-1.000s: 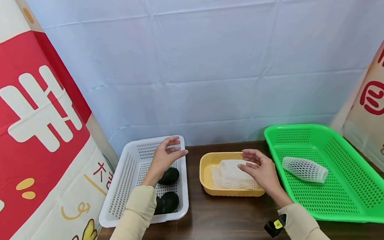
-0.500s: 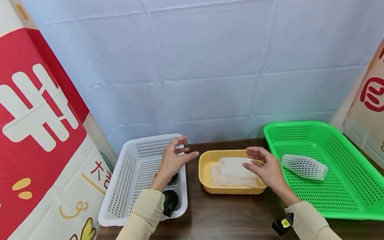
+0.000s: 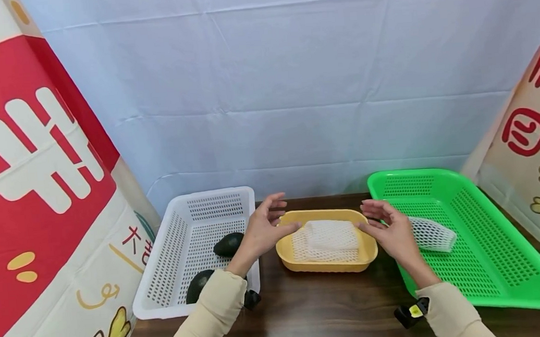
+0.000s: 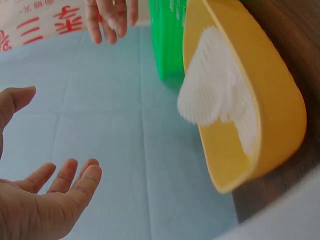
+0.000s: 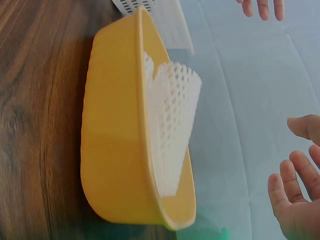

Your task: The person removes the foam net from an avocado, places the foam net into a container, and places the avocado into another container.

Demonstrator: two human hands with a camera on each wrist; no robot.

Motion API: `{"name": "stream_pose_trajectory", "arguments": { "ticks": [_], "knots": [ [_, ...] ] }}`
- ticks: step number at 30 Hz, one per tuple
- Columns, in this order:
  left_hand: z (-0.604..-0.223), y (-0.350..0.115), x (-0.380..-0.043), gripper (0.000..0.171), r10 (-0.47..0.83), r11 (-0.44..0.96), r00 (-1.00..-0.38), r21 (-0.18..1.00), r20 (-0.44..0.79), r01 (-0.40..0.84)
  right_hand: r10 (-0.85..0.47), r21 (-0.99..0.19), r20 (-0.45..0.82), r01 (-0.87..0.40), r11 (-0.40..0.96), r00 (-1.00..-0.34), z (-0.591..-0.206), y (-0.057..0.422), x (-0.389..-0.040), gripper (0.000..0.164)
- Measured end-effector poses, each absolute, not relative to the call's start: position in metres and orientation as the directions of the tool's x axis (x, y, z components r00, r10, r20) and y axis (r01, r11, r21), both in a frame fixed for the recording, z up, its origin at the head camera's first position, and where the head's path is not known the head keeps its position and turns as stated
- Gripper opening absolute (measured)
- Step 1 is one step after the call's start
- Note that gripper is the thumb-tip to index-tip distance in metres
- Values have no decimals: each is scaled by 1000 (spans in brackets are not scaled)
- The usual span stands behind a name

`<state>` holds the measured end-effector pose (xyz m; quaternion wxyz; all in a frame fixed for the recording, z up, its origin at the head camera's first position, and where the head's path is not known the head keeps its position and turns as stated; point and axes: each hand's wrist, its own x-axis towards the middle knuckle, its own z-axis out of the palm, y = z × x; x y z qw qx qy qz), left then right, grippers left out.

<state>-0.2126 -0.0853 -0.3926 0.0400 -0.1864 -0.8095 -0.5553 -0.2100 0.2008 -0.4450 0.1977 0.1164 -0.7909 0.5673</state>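
In the head view, a yellow tub (image 3: 327, 267) holds a small stack of white foam net sleeves (image 3: 333, 235). My left hand (image 3: 266, 230) hovers at the tub's left end, fingers loosely bent and thumb apart, holding nothing. Across from it, my right hand (image 3: 392, 231) is over the right end, also bare, its thumb near the sleeves. Both wrist views show the fingers spread from the thumb above the tub. Dark green avocados lie in a white basket (image 3: 163, 249) at left: one avocado (image 3: 228, 245) farther back, another avocado (image 3: 198, 286) partly behind the left sleeve.
At the right stands a large green basket (image 3: 504, 225) with a plump white foam net (image 3: 432, 235) inside, partly covered by my right hand. A pale cloth (image 3: 265, 95) hangs behind the dark wooden table (image 3: 308, 317). Printed cloths flank both sides.
My left hand has moved right, from over the white basket to the yellow tub, uncovering avocados. My right hand has shifted slightly right, away from the sleeves.
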Motion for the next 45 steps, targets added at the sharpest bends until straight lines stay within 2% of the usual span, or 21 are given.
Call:
{"name": "stream_pose_trajectory", "arguments": {
  "ticks": [7,12,22,45],
  "knots": [
    [-394,-63,-207,67,307,292,-914,888,266,356,71,-811,520,-467,353,-851,-470,230,-228,50],
    [-398,-47,-202,68,335,297,-910,889,245,349,111,-813,530,-466,350,-840,-491,254,-240,52],
    [-412,-10,-192,69,385,267,-895,902,224,341,165,-860,456,-386,335,-874,-445,247,-194,47],
    [-436,50,-180,63,425,216,-882,924,202,316,275,-851,463,-336,403,-843,-436,274,-190,50]
  ]
}}
